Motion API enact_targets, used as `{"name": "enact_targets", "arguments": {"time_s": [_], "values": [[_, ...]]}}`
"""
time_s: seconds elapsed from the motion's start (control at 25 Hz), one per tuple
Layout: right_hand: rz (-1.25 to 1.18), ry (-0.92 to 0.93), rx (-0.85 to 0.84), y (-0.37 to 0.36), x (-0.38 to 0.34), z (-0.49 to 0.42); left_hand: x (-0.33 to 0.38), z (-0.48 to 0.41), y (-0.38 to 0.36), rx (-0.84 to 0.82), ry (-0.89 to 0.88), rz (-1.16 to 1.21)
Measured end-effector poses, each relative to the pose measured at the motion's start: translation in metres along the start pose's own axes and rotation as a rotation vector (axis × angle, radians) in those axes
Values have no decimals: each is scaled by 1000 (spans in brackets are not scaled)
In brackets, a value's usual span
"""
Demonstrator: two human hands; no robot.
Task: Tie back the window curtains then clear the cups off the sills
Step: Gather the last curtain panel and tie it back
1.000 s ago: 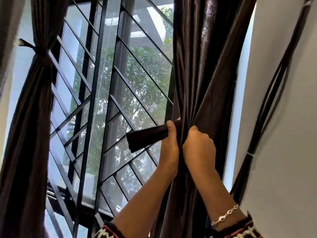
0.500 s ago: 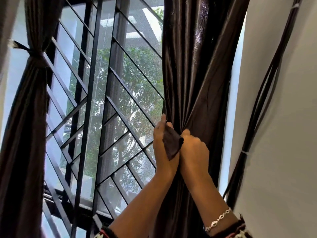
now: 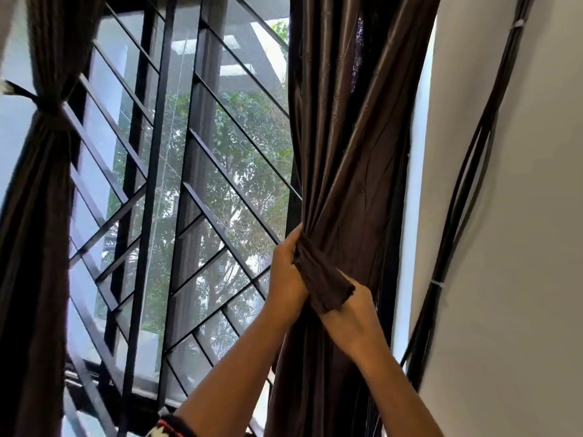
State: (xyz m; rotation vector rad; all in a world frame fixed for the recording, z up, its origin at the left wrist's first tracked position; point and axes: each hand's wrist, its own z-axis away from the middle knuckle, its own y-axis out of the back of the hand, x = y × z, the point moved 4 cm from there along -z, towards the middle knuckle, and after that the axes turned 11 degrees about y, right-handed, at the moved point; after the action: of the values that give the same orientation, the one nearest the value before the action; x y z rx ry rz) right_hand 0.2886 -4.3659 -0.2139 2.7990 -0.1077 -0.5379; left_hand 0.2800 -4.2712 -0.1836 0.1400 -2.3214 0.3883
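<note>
Against a barred window (image 3: 176, 184), a person's left hand (image 3: 285, 279) clasps the bunched brown curtain (image 3: 347, 152) in its grip; the right hand (image 3: 353, 313) grips the tie-back strip (image 3: 321, 279) wrapped across it.

Window grille (image 3: 153, 184) close left of gathered curtain (image 3: 340, 152), wall (image 3: 520, 247) right.

sill (image 3: 138, 394): only a narrow dark strip shows at the lower left, behind the black grille (image 3: 151, 216) | on sill: too blurred and hidden to tell | wall (image 3: 520, 216), right side: pale, carries a bundle of black cables (image 3: 467, 190) lying against it, bound with white ties (image 3: 437, 282)
</note>
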Motion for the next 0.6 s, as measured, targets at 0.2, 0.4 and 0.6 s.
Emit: {"name": "enact_targets", "arguments": {"time_s": [0.2, 0.4, 0.6], "values": [[-38, -126, 491, 57, 38, -20, -8, -5, 14, -90, 140, 123], [-740, -424, 214, 62, 60, -48, -13, -6, 15, -112, 221, 217], [-890, -550, -9, 36, 57, -53, -15, -5, 16, -177, 245, 265]]}}
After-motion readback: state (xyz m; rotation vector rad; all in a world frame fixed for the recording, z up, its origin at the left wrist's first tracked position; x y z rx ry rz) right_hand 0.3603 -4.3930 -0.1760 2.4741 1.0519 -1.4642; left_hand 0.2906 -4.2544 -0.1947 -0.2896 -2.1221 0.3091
